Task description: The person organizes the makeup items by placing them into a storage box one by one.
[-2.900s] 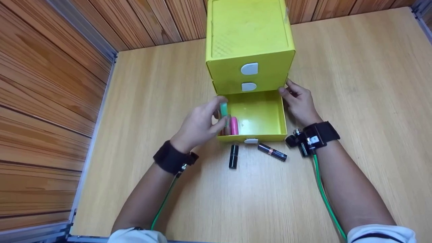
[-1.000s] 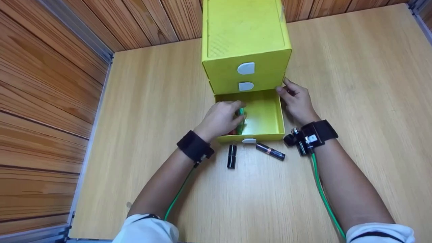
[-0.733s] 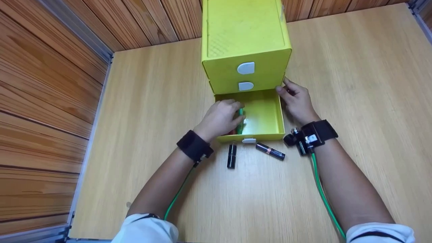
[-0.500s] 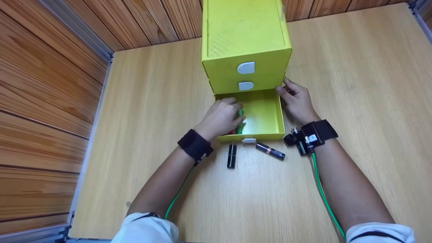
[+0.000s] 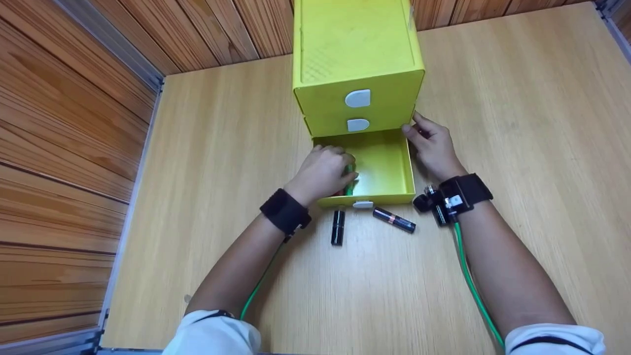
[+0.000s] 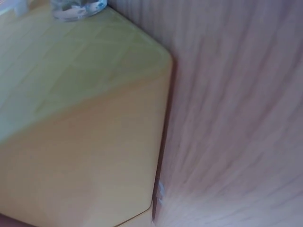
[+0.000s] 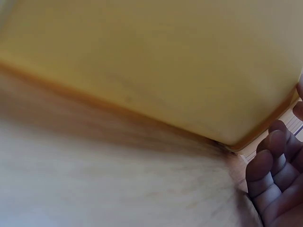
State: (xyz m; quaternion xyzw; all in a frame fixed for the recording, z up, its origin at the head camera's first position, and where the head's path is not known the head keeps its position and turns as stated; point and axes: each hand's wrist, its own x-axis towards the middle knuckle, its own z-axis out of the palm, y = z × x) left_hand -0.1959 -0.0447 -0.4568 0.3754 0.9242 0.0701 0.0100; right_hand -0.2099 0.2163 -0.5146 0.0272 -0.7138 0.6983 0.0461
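Observation:
My left hand [image 5: 323, 170] reaches into the pulled-out lower drawer [image 5: 384, 167] of a yellow cabinet, over its left side. Its thumb touches a slim green tube [image 5: 349, 188]; the fingertips are hidden, so I cannot tell whether it grips anything. A bit of something red [image 5: 339, 193] shows beside the tube. My right hand [image 5: 434, 148] rests at the front right corner of the cabinet [image 5: 357, 59], thumb on the edge and fingers along the side. In the right wrist view its fingers [image 7: 260, 165] lie loosely bent near the yellow wall.
Two black lipstick-like tubes lie on the table before the drawer: one straight [image 5: 337, 228], one slanted with a pinkish band [image 5: 394, 220]. The cabinet's other drawers are closed, with white handles [image 5: 358, 98]. A wood-panelled wall [image 5: 236, 29] stands behind.
My left hand has moved right into the drawer, bringing the green tube rightward and covering the pink item. Lately its fingers have drawn slightly left over the tube. My right hand stays put.

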